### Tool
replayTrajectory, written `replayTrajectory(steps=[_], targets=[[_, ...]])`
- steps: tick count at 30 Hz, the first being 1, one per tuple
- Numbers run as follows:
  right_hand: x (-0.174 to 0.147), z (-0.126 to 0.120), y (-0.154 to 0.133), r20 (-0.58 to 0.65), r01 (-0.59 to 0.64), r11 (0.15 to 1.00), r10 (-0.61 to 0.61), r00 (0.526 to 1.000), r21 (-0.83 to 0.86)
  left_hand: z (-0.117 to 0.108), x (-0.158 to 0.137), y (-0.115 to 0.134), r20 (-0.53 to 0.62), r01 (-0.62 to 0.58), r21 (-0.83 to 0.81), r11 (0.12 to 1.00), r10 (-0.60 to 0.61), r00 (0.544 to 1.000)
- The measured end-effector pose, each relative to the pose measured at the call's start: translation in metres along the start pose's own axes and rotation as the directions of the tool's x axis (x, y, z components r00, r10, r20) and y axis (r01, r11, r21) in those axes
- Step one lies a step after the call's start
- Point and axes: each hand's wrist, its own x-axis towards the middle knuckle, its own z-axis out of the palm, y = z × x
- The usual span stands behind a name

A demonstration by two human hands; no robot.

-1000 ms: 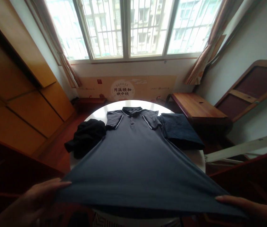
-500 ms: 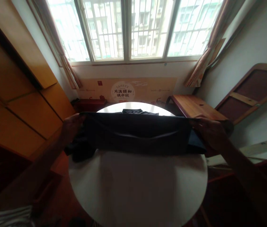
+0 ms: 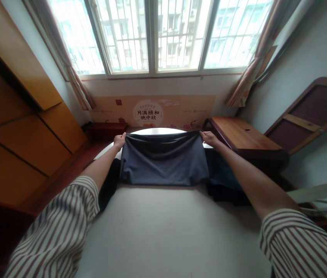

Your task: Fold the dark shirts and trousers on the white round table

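Note:
A dark grey-blue garment [image 3: 163,162] hangs stretched between my two hands, its lower edge meeting the white round table [image 3: 163,227]. My left hand [image 3: 120,141] is closed on its upper left corner. Pinched at the upper right corner is my right hand [image 3: 209,138], roughly level with the left. The cloth sags a little in folds between them. Black cloth [image 3: 109,185] lies to the left under my forearm, and navy and black cloth [image 3: 224,177] spreads to the right; I cannot tell how these join the held part.
A wooden-topped stand [image 3: 243,133] is at the right behind the table, near a leaning framed board [image 3: 310,112]. Yellow-brown cabinets [image 3: 19,150] line the left. A printed cardboard panel [image 3: 186,106] stands below the barred window [image 3: 177,34].
Both hands have come closer together and the garment now spans a narrower width, facing me. My arms reach further over the table. The lettering seen behind the cloth is now hidden.

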Motion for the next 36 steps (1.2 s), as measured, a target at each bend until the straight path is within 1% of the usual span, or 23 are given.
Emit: replayTrajectory(steps=[3,5,9,12,13,14,15,16,17,18,19,20,21,23,26,27,28,30,32,33,35,36], targets=[[0.010,0.010,0.004,0.063,-0.108,0.981,0.120,0.991,-0.161,0.013,0.009,-0.006,0.022,0.018,0.088,0.996,-0.020,1.000],[0.013,0.016,0.002,0.084,-0.140,0.956,0.167,0.982,-0.257,0.019,0.013,-0.007,0.039,0.023,0.150,0.988,-0.029,0.999],[0.007,0.021,-0.011,0.125,-0.140,0.904,0.206,0.970,-0.403,0.026,0.010,0.000,0.091,0.004,0.268,0.963,-0.030,0.995],[-0.019,0.015,-0.028,0.140,-0.096,0.885,0.178,0.974,-0.456,0.018,-0.009,0.007,0.146,-0.059,0.322,0.945,0.012,0.989],[-0.034,0.011,-0.035,0.162,-0.041,0.878,0.133,0.978,-0.476,0.011,-0.020,0.007,0.193,-0.104,0.339,0.935,0.039,0.980],[-0.052,0.007,-0.042,0.208,0.046,0.866,0.067,0.976,-0.497,0.002,-0.033,0.007,0.265,-0.159,0.360,0.919,0.063,0.962],[-0.072,0.003,-0.049,0.279,0.170,0.837,-0.022,0.960,-0.520,-0.007,-0.047,0.005,0.350,-0.217,0.386,0.897,0.075,0.934],[-0.093,0.000,-0.056,0.371,0.317,0.789,-0.122,0.921,-0.526,-0.018,-0.062,0.002,0.436,-0.270,0.414,0.869,0.070,0.897],[-0.114,-0.003,-0.061,0.461,0.450,0.735,-0.209,0.862,-0.507,-0.028,-0.076,-0.001,0.513,-0.317,0.443,0.838,0.053,0.857],[-0.134,-0.003,-0.065,0.526,0.547,0.684,-0.273,0.806,-0.483,-0.038,-0.090,-0.005,0.570,-0.357,0.469,0.808,0.031,0.821],[-0.152,-0.003,-0.068,0.569,0.612,0.641,-0.315,0.760,-0.463,-0.048,-0.103,-0.008,0.605,-0.388,0.489,0.782,0.017,0.796],[-0.168,-0.001,-0.069,0.591,0.648,0.607,-0.335,0.733,-0.460,-0.056,-0.114,-0.012,0.630,-0.424,0.499,0.756,0.019,0.776],[-0.180,0.002,-0.069,0.602,0.665,0.577,-0.339,0.723,-0.474,-0.063,-0.123,-0.014,0.654,-0.469,0.494,0.732,0.043,0.756],[-0.194,0.010,-0.065,0.603,0.664,0.527,-0.316,0.732,-0.530,-0.075,-0.138,-0.017,0.705,-0.573,0.442,0.690,0.128,0.697],[-0.198,0.021,-0.060,0.581,0.634,0.473,-0.276,0.766,-0.612,-0.086,-0.154,-0.020,0.770,-0.701,0.338,0.627,0.244,0.589],[-0.198,0.024,-0.060,0.569,0.624,0.460,-0.272,0.776,-0.632,-0.087,-0.159,-0.020,0.780,-0.733,0.320,0.601,0.272,0.564],[-0.196,0.027,-0.062,0.557,0.616,0.448,-0.272,0.784,-0.648,-0.086,-0.164,-0.021,0.781,-0.759,0.315,0.570,0.299,0.548],[-0.194,0.031,-0.067,0.540,0.600,0.435,-0.267,0.798,-0.671,-0.083,-0.172,-0.020,0.762,-0.799,0.334,0.499,0.356,0.541],[-0.191,0.032,-0.075,0.535,0.589,0.438,-0.255,0.806,-0.679,-0.078,-0.177,-0.016,0.719,-0.810,0.377,0.450,0.409,0.562],[-0.189,0.031,-0.079,0.531,0.584,0.442,-0.251,0.809,-0.681,-0.078,-0.180,-0.013,0.691,-0.804,0.394,0.445,0.434,0.578],[-0.189,0.025,-0.086,0.529,0.588,0.451,-0.264,0.807,-0.671,-0.083,-0.187,-0.005,0.622,-0.789,0.399,0.467,0.495,0.607],[-0.191,0.021,-0.089,0.528,0.594,0.458,-0.278,0.802,-0.662,-0.088,-0.192,0.000,0.592,-0.788,0.387,0.479,0.526,0.610]])
